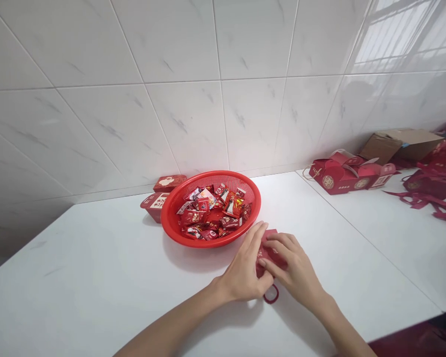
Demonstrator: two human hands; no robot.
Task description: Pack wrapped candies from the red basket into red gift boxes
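Between my two hands is a small red paper box (pixel 268 255) with pale gold print, lying on the white table. My left hand (pixel 246 271) curves around its left side, thumb bent in at the near end. From the right, my right hand (pixel 296 264) rests its fingers on the top, with the thumb near the middle. Much of the box is hidden by my fingers. A dark red ring or loop (pixel 277 297) lies just below the box; I cannot tell whether it is attached. Beyond my left hand stands a red plastic basket (pixel 210 244) holding several wrapped sweets (pixel 194 217).
Two red boxes (pixel 156 202) sit behind the basket's left side. Along the wall at right are red gift boxes (pixel 338 176) with handles, an open brown carton (pixel 381 147), and dark red bags with ribbons (pixel 429 183). A white tiled wall (pixel 182 119) bounds the table's back.
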